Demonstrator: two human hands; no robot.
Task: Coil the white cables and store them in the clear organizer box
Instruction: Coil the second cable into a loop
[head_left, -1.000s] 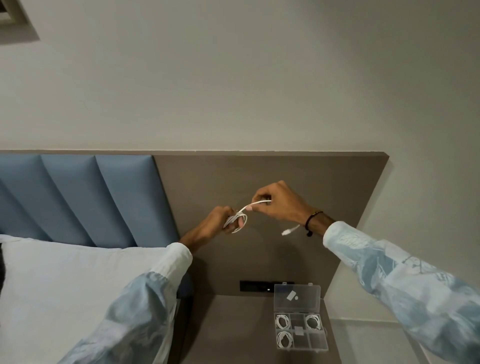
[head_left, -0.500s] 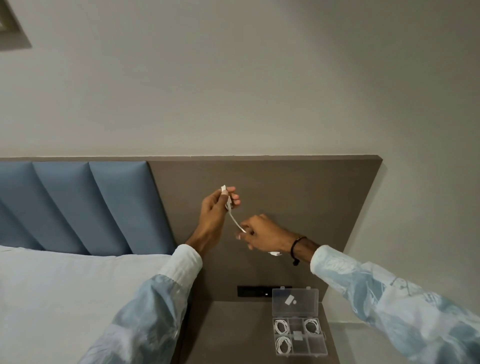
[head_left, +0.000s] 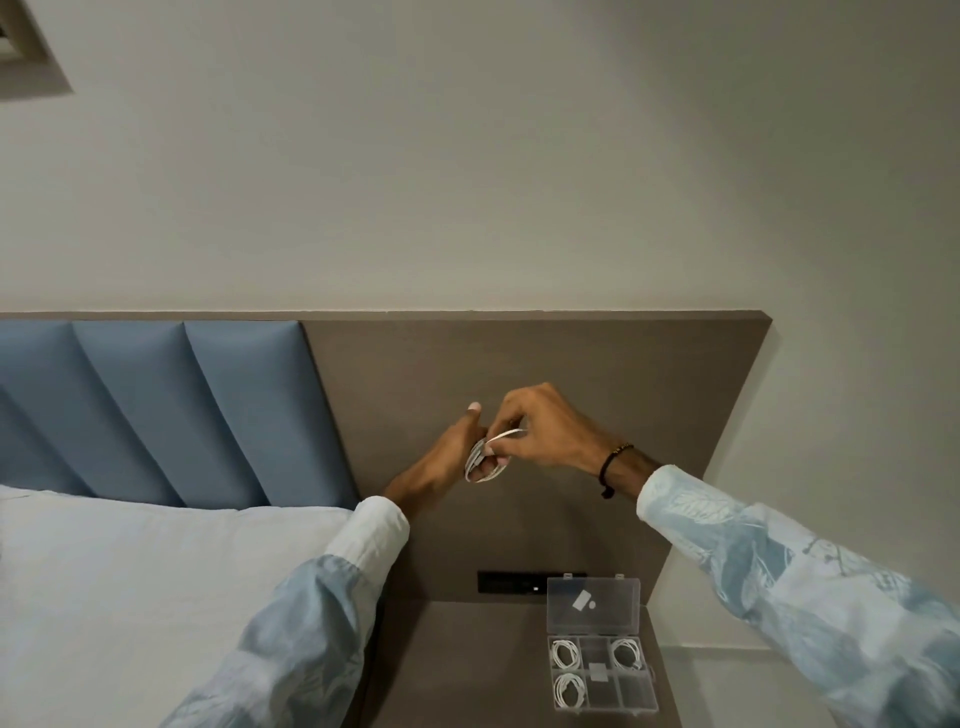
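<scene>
- In front of the brown headboard panel (head_left: 519, 364), raised well above the bedside table (head_left: 467, 670), both hands meet over a white cable (head_left: 480, 462).
- The left hand (head_left: 452, 452) is closed around the cable's small coil, thumb pointing up, the loops wrapped about its fingers.
- The right hand (head_left: 545, 431) pinches the cable's free strand between thumb and fingers, just above the coil; a dark bracelet (head_left: 610, 465) sits on that wrist.
- The two hands touch or nearly touch; the exact contact is too small to tell.
- The clear organizer box (head_left: 602, 670) lies at the table's right near corner, its right wall close to the table's edge, its lid (head_left: 592, 605) standing open against the panel.
- Three coiled white cables (head_left: 566, 654) fill compartments: two in the far row at left and right, one at the near left. The compartments at the near right look bare.
- A dark switch plate (head_left: 509, 582) sits low on the panel, just left of the lid.
- The table's left half is bare surface, bounded by the white bed (head_left: 130, 597).
</scene>
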